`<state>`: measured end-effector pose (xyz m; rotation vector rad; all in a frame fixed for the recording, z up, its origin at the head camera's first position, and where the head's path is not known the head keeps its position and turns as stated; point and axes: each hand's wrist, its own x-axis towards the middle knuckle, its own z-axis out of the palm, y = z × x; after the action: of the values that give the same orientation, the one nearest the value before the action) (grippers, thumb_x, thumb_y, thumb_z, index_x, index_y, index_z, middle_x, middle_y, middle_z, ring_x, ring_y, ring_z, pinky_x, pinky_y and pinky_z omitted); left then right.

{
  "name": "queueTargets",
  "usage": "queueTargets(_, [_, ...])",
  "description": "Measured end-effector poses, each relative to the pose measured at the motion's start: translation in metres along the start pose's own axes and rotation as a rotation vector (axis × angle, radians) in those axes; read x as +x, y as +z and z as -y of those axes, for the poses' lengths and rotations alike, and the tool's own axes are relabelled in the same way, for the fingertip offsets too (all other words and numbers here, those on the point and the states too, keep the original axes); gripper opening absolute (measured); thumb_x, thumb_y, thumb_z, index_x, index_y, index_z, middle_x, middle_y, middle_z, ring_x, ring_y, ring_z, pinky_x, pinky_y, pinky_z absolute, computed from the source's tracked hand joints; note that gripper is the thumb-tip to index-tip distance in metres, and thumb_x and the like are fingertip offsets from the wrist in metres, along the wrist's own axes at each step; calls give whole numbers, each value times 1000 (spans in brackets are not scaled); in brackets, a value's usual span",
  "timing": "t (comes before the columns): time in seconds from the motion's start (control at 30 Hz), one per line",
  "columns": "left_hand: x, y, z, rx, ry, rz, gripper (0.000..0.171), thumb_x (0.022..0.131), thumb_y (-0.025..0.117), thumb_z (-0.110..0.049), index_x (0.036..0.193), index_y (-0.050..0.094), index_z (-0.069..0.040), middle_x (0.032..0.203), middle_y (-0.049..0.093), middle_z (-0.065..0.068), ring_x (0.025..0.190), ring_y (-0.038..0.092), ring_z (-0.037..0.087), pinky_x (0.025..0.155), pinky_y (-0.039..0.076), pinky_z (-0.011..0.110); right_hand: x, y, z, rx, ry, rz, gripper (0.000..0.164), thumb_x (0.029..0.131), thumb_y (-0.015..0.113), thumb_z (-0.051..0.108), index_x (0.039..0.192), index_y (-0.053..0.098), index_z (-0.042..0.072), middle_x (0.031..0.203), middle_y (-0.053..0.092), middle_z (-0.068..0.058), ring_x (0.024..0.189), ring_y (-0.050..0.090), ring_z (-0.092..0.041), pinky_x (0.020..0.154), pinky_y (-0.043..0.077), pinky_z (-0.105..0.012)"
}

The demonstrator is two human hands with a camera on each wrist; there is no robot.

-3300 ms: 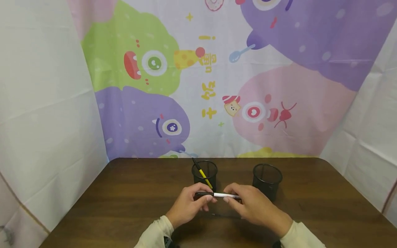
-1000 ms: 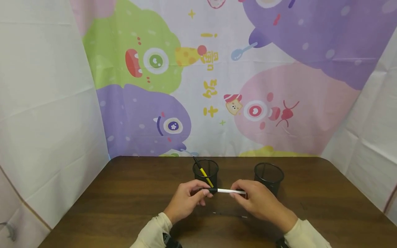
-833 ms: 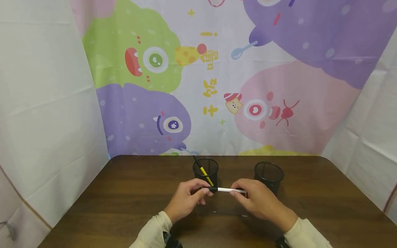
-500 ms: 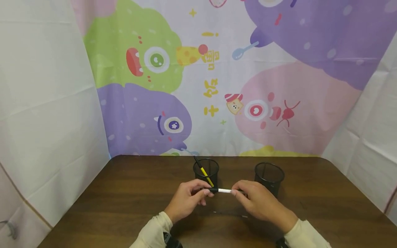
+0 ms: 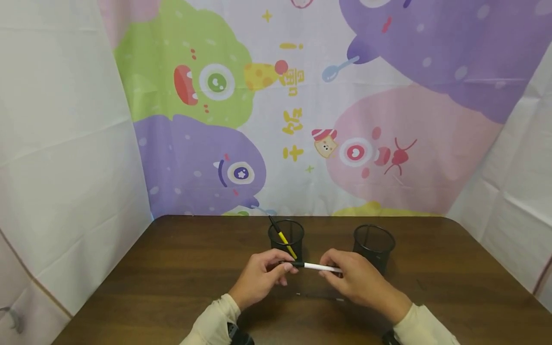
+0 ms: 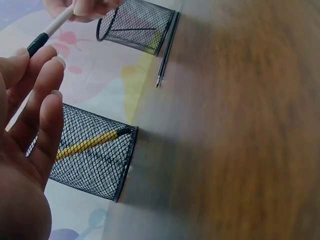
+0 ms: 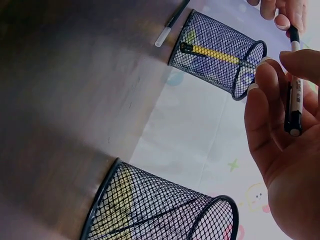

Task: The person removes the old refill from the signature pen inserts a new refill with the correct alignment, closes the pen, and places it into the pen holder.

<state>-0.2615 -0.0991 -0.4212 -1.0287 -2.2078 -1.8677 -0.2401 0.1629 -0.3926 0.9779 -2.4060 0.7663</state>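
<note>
Both hands hold one pen (image 5: 316, 267) with a white barrel and black grip, level above the table. My left hand (image 5: 258, 278) pinches the black grip end, its other fingers loosely bent. Thumb and fingers of my right hand (image 5: 358, 278) hold the white barrel near the clip end, which shows in the right wrist view. A thin dark pen refill (image 6: 169, 47) with a metal tip lies on the table below the hands. Behind my left hand stands a black mesh pen holder (image 5: 297, 235) with a yellow-and-black pen (image 5: 282, 238) leaning inside.
A second black mesh pen holder (image 5: 374, 244) stands behind my right hand, with no pen visible in it. The brown wooden table (image 5: 181, 268) ends at a cartoon-printed cloth (image 5: 297, 187). White cloth walls (image 5: 69, 143) flank both sides.
Over the last seconds the hands have drifted slightly apart. The right fingers have shifted on the barrel, and more of its white length shows than half a second ago. The left hand keeps its pinch.
</note>
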Motion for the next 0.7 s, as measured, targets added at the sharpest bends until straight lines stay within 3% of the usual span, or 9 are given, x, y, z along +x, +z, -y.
queueTargets(0.23, [-1, 2, 2, 4, 13, 0, 11, 98, 64, -7, 108, 69, -6, 92, 75, 10, 60, 63, 17, 59, 59, 38, -2, 0, 1, 1, 16, 16, 12, 91, 76, 16, 93, 66, 24, 77, 56, 19, 59, 45, 3, 53, 43, -19])
queueTargets(0.47, [-3, 3, 2, -3, 9, 2, 11, 99, 65, -10, 109, 69, -7, 94, 75, 9, 61, 64, 17, 60, 59, 35, -4, 3, -1, 22, -17, 16, 6, 97, 69, 24, 91, 70, 22, 82, 58, 21, 65, 49, 2, 59, 46, -20])
queueTargets(0.7, [-1, 1, 1, -7, 27, 1, 11, 99, 64, -9, 109, 68, -6, 93, 75, 10, 60, 63, 17, 59, 59, 35, -1, 1, 0, 34, 8, 35, 8, 92, 75, 23, 95, 67, 25, 81, 59, 21, 64, 51, 1, 58, 46, -20])
